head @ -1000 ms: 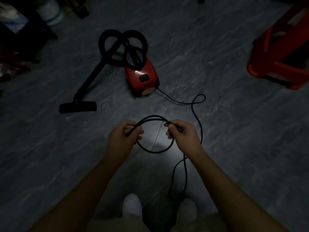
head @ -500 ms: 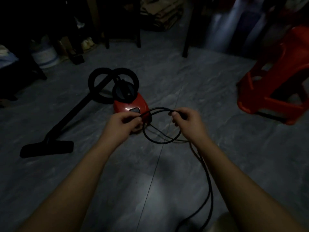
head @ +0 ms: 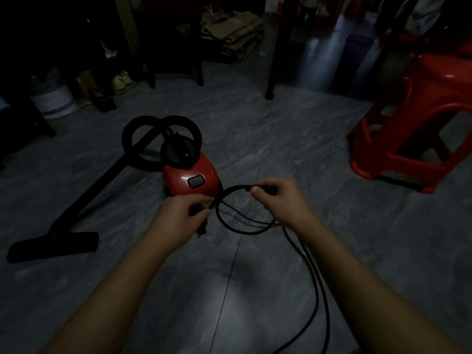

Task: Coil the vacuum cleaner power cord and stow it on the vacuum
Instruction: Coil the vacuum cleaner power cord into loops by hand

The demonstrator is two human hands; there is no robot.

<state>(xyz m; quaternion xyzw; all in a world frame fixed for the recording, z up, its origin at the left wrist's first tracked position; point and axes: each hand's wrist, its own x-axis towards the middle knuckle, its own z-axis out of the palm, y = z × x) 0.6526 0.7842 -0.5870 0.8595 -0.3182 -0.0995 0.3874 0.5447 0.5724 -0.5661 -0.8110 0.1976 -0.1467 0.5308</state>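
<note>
A small red vacuum cleaner (head: 190, 178) stands on the grey floor, its black hose (head: 143, 134) looped on top and its wand ending in a floor nozzle (head: 53, 245) at the left. Just in front of it I hold a small coil of black power cord (head: 240, 229). My left hand (head: 176, 221) pinches the coil's left side, with the plug hanging under the fingers. The coil's top right is gripped by my right hand (head: 283, 203). Loose cord trails from the coil down to the lower right and out of view.
A red plastic stool (head: 419, 129) stands at the right. Dark table or chair legs (head: 270, 60), flattened cardboard (head: 232, 34), a white bucket (head: 55, 100) and shoes line the back. Open grey tiled floor lies around the vacuum.
The view has lifted from my feet toward the room. The coil and both hands have come closer to the vacuum, and less loose cord lies on the floor between them.
</note>
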